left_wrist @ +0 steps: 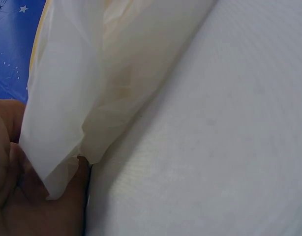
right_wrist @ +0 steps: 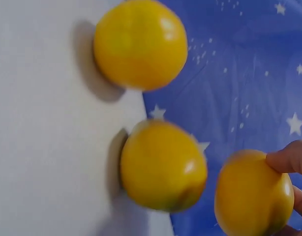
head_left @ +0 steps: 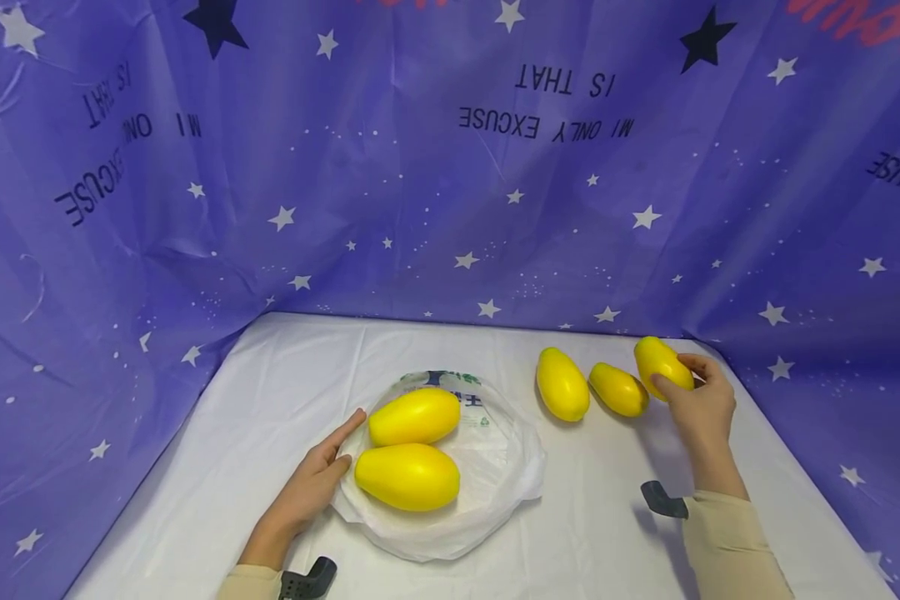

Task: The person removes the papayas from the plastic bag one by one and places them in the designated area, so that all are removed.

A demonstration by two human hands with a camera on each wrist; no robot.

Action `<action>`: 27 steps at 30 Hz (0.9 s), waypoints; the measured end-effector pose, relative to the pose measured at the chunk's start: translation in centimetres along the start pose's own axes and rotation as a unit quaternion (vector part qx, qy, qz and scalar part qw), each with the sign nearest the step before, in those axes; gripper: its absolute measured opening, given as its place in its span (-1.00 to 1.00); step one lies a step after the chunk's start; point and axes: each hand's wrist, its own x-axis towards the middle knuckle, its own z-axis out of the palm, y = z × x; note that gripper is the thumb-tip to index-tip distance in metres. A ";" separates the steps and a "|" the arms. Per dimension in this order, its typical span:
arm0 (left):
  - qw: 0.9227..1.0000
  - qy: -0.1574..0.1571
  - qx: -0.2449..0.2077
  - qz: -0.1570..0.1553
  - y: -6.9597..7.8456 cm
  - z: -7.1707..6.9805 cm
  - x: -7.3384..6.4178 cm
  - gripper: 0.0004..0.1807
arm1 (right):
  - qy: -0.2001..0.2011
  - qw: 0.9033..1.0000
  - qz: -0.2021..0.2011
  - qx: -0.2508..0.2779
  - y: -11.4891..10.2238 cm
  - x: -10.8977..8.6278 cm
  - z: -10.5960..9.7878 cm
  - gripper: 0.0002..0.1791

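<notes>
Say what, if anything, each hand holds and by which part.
The right hand holds a fruit by its near end. The left hand touches the bag at its left edge; grip unclear.

Place: a small curtained booth; whether it is set up in a home, a lab or a studio cannot be told.
Table (head_left: 307, 358): topped in creased white, enclosed by cloth (head_left: 420, 208) on three sides.
Cloth: blue-purple, hung like walls, printed with stars (head_left: 647, 217) and upside-down lettering (head_left: 498, 122).
Wrist gear (head_left: 664, 501): black, worn on both sides.
Room beyond: hidden by the cloth.
</notes>
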 end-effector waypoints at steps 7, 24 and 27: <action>1.000 -0.003 -0.002 -0.007 0.1 0.1 0.0 -0.34 | 0.015 0.999 0.030 -0.003 2.2 0.6 -0.1 -0.32; 1.000 0.005 0.009 -0.007 0.2 0.0 0.1 -0.36 | -0.001 1.000 0.026 -0.013 3.4 1.5 0.3 -0.30; 1.000 0.005 0.011 -0.010 0.2 0.0 0.0 -0.35 | -0.008 0.999 0.026 -0.025 4.0 1.8 0.0 -0.30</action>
